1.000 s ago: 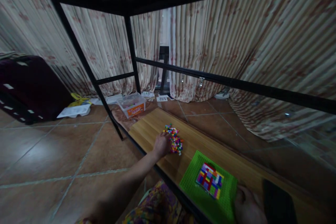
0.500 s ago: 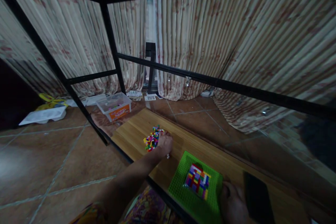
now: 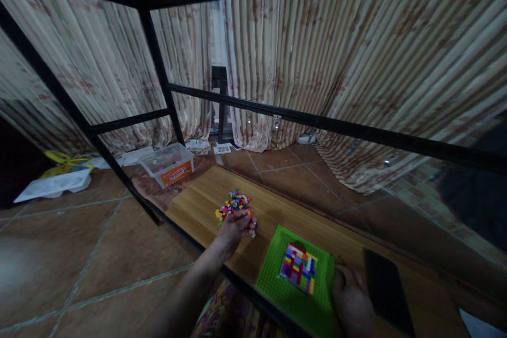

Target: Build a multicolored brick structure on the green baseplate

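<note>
My left hand (image 3: 236, 228) is closed in a pinch on small toy bricks (image 3: 250, 213), an orange one showing at the fingertips. It hovers at the near side of a loose heap of tiny multicoloured bricks (image 3: 233, 204) on the wooden board. A white brick (image 3: 254, 233) shows just below the fingers. Right of that lies a green studded baseplate (image 3: 273, 269), carrying a flat block of rows of red, purple, yellow, blue and white bricks (image 3: 299, 268). My right hand (image 3: 351, 296) is curled at the baseplate's right edge, its fingers partly in shadow.
A dark flat tablet-like object (image 3: 388, 288) lies right of my right hand. Beyond the board's far left end stands a clear plastic box (image 3: 168, 163) with an orange label. Black metal bars (image 3: 253, 101) frame the space, with striped curtains behind.
My left hand has drawn back from the brick heap towards me, turning so the pinched bricks show. My right hand stays at the baseplate edge. The view has shifted slightly.
</note>
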{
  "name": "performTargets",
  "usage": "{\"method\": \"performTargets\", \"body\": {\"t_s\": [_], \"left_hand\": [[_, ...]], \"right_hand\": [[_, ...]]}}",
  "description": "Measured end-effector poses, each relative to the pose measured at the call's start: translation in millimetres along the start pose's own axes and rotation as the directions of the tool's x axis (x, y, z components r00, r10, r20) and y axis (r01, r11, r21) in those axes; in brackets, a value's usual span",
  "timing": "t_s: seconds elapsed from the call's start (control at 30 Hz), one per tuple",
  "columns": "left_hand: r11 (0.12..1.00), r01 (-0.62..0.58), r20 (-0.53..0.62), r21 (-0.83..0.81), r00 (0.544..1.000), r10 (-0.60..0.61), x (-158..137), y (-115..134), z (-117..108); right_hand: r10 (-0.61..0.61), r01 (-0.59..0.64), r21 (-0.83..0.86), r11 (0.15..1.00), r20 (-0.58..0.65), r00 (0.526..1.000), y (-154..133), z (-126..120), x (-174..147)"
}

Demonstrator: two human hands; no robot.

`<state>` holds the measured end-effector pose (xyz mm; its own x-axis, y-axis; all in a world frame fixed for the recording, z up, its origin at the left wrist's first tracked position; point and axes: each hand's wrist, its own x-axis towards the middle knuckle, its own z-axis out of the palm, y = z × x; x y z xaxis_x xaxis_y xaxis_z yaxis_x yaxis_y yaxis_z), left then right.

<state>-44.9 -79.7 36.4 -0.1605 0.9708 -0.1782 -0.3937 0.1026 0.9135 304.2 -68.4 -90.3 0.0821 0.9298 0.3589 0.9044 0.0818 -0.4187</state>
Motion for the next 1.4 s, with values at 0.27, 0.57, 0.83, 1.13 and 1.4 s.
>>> {"method": "performTargets", "body": {"t_s": [0.27, 0.57, 0.83, 1.13, 1.4], "left_hand": [[0.967, 0.093, -0.060, -0.237, 0.992, -0.110, -16, 10, 0], [0.998, 0.028, -0.227, 0.051, 0.974, -0.016, -12, -5, -2], [0.924, 0.076, -0.319, 0.376, 0.946, 0.052, 7, -31, -13], [0.702, 0.159, -0.337, 0.694, 0.934, 0.122, 43, -18, -28], [0.720, 0.167, -0.327, 0.674, 0.941, 0.089, 50, -17, -36]], "right_hand": [[-0.002, 0.002, -0.010, 1.000, 0.000, 1.000, -5, -4, -1], [0.006, -0.006, -0.021, 1.000, -0.016, 1.000, -8, -4, -1], [0.027, -0.027, -0.013, 1.000, -0.009, 1.000, -13, -7, 0], [0.023, -0.023, -0.030, 0.999, -0.001, 1.000, -15, -9, -1], [0.009, -0.009, -0.032, 0.999, -0.013, 1.000, -11, -6, -2]]}}
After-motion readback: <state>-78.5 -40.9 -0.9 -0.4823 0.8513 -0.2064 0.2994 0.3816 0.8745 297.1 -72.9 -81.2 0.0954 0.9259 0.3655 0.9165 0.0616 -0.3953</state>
